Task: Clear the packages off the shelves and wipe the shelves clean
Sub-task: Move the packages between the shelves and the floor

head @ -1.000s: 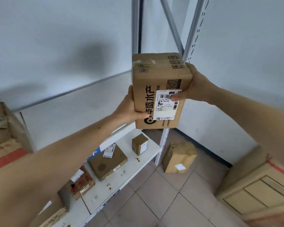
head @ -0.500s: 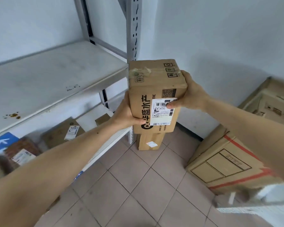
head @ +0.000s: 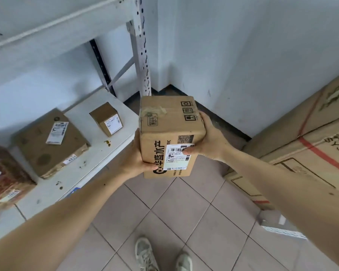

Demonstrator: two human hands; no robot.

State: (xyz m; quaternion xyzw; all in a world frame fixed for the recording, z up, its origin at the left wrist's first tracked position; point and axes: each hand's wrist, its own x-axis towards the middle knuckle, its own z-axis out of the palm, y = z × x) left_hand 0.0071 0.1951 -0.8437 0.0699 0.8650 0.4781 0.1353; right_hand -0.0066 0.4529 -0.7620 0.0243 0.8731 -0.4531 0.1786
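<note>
Packages are only partly cleared: one cardboard box (head: 169, 137) is held in mid-air over the tiled floor (head: 176, 216), gripped on its sides by the left hand (head: 135, 163) and the right hand (head: 207, 142) (thumbs curled onto the printed front). On the lower shelf (head: 98, 153) a flat box (head: 49, 142), a small box (head: 107, 119) and a reddish parcel (head: 4, 173) are yet to be removed. Brown stains are seen on that shelf, so wiping is judged not begun.
</note>
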